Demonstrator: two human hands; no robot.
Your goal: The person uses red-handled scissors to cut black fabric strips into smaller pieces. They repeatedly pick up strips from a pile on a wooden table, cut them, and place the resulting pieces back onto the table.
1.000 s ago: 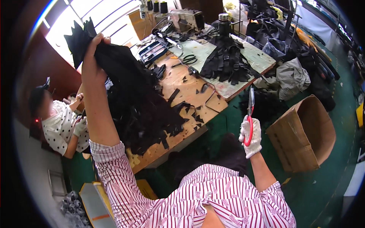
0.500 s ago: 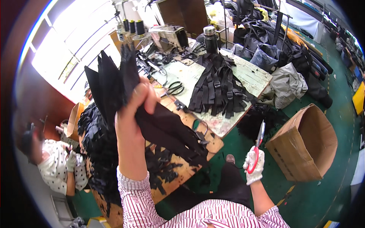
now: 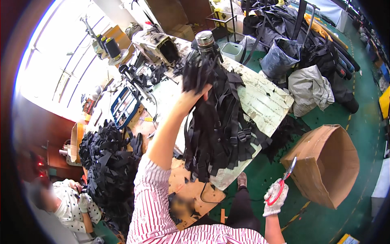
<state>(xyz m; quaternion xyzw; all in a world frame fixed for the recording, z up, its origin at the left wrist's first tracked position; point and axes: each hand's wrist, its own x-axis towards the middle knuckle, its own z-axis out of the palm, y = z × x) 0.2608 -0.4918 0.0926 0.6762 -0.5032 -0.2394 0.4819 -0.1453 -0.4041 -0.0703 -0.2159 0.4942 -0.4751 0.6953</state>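
Note:
My bare left hand is closed round a bundle of black fabric straps, whose upper ends are blurred. The bundle is over the pale worktable, and its straps hang down across a spread of black webbing straps with buckles. Where the bundle ends and the spread begins is hard to tell. My right hand, in a white knitted glove, grips red-handled scissors low at my side, blades pointing up toward the cardboard box.
An open cardboard box stands on the green floor at right. A metal-lidded flask is behind the straps. Black scraps are heaped at left, near a co-worker in a dotted top. Sacks lie beyond the table.
My left hand has carried the strap bundle away from me and to the right, from above the wooden table to the pale one. My right hand has dropped slightly, still with the scissors.

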